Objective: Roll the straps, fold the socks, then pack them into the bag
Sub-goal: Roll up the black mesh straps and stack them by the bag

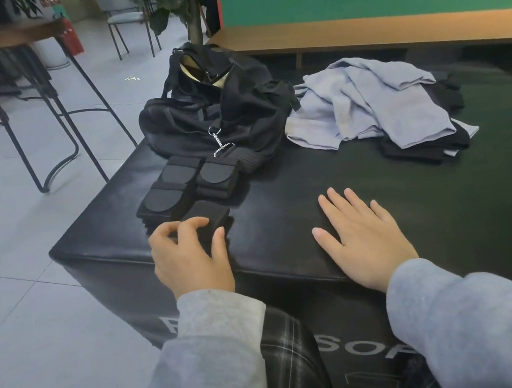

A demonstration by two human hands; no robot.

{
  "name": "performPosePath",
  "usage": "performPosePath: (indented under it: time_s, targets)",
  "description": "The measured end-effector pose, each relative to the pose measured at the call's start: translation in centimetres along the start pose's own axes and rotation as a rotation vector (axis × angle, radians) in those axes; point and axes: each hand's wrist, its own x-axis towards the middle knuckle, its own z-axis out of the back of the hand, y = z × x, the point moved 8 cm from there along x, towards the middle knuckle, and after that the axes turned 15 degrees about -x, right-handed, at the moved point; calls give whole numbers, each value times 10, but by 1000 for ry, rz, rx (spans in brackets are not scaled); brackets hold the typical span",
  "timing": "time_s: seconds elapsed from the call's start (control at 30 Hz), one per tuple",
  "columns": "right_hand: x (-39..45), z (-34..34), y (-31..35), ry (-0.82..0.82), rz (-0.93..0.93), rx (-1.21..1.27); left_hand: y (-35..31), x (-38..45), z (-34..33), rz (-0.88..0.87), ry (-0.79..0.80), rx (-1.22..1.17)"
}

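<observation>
Left hand (191, 259) grips a rolled black strap (206, 217) near the black padded platform's (292, 255) left front edge; right hand (361, 237) lies flat on bare surface. Black duffel bag (217, 115) and grey-and-black socks (375, 106) crowd the far edge.

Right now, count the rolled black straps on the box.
4. Three rolled straps sit near the bag: one at the back left, one at the back right, one in front. The fourth is gripped by the left hand. Others may be hidden.
</observation>
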Motion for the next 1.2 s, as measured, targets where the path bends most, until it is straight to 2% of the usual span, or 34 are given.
performPosePath:
  time_s: [0.13,0.5,0.63,0.73,0.87,1.0,1.13,1.2]
  targets:
    - [0,1,0,-8,-6,6,-12,-5,-4,-166,16,25]
    - [-1,2,0,-24,-6,4,-9,-7,-15,-141,94,-71]
    - [-1,3,0,-34,-9,12,-12,-10,-17,-184,92,-76]
    - [-3,5,-2,-55,-19,33,-24,-19,-22,-288,98,-108]
    - [-12,13,-5,-146,-56,90,-50,-43,-37,-462,153,-174]
    - [-25,4,-6,-184,-127,66,-72,-69,-53,-511,234,-231]
    - [-52,-3,-6,-325,-192,-28,-100,-105,-62,-590,295,-233]
    - [-64,-12,-14,-341,-243,-25,-107,-115,-67,-623,330,-216]
